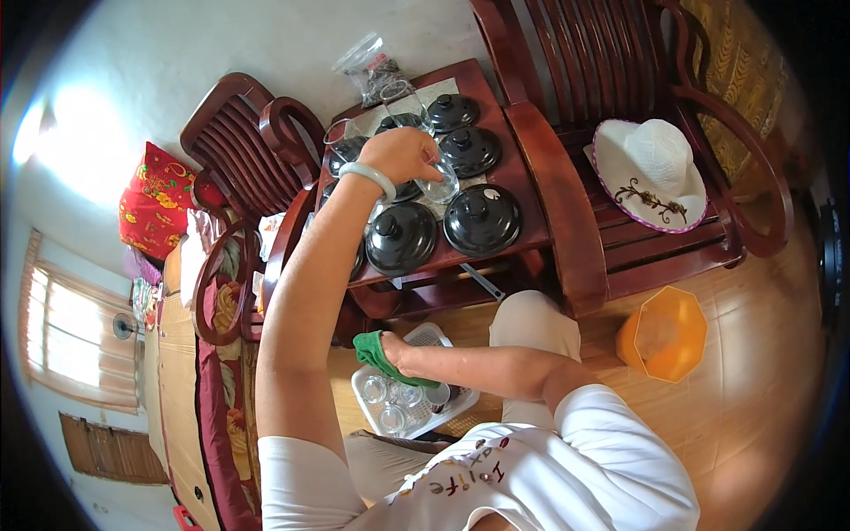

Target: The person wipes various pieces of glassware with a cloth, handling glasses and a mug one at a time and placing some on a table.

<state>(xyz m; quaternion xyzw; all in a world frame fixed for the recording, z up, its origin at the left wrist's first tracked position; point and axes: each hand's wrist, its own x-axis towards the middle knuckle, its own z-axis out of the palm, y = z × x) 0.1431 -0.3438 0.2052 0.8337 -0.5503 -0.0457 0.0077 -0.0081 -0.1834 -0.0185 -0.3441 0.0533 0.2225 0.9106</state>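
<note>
My left hand [409, 155], with a pale bangle at the wrist, reaches over the dark red wooden table [531, 190]. Its fingers are closed around a clear drinking glass [440, 187] between several black lidded pots. Two taller clear glasses, one of them a glass [403, 96], stand just beyond it. My right hand [395, 350] grips a green cloth [375, 356], which hides part of the fingers. That hand is above a white plastic basket [432, 335] holding several small clear glass vessels [392, 418].
Black lidded pots, one of them a large pot [482, 219], crowd the table. A clear bag of dark bits [376, 71] lies at its far edge. Wooden armchairs flank it; a white hat [660, 168] rests on the right one. A yellow bin [664, 334] stands on the floor.
</note>
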